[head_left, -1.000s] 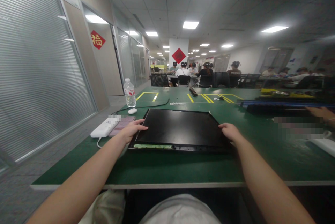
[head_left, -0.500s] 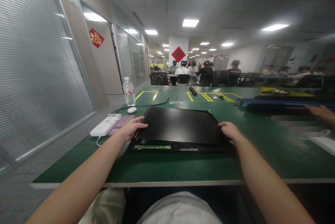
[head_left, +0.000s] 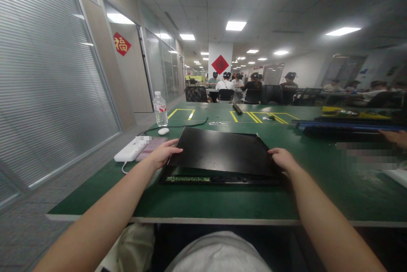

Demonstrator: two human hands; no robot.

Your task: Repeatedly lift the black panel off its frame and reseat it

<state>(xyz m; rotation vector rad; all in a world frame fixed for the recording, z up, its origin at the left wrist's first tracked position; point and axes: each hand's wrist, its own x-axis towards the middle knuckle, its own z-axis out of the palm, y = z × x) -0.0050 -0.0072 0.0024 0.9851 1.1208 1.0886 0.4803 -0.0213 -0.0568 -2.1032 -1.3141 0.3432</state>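
Note:
A dark flat display panel (head_left: 222,151) lies over a black frame (head_left: 248,179), set slightly askew, its near edge apart from the frame's near side. Along that near side a green circuit board strip (head_left: 188,179) shows. My left hand (head_left: 163,154) grips the panel's left edge, thumb on top and fingers at the side. On the opposite edge, my right hand (head_left: 282,158) pinches the panel with the thumb above; its other fingers are partly hidden. What lies beneath the panel is hidden.
A water bottle (head_left: 160,110), a white oval object (head_left: 163,131), a white power bank-like box (head_left: 132,148) and a pinkish flat item (head_left: 151,148) stand at the left. A black cable (head_left: 190,124) runs behind the panel. At right, a co-worker's hand (head_left: 394,137) is near a long blue-black object (head_left: 343,128).
The view has shifted slightly, so the whole scene sits a little to the right. Both hands keep their grip on the panel, which shows hardly any movement against the frame.

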